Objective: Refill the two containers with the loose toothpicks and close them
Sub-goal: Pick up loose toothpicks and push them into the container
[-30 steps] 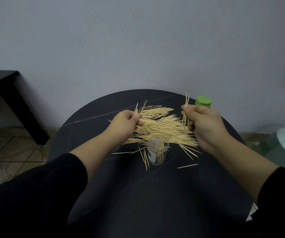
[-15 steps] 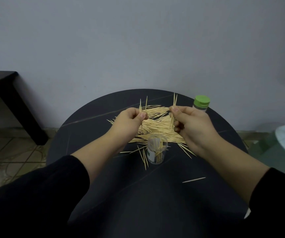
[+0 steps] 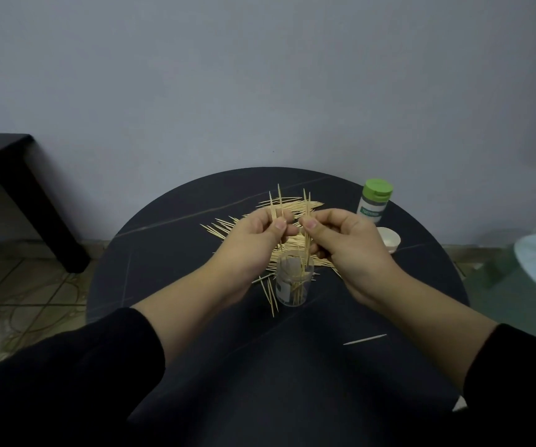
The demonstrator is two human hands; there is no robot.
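A round dark table carries one loose pile of toothpicks, pale, thin and pointed, at its middle. Two hands are seen above the pile's near edge. A few sticks are pinched upright in the left hand, its fingers clamped on them, and a few likewise in the right hand. Two containers are counted: a clear open jar, partly filled, under the hands, and a green-capped bottle at far right. One white lid lies just beside the bottle. One stray toothpick lies apart, nearer the person. Since half a second ago, the hands have been brought together over the jar.
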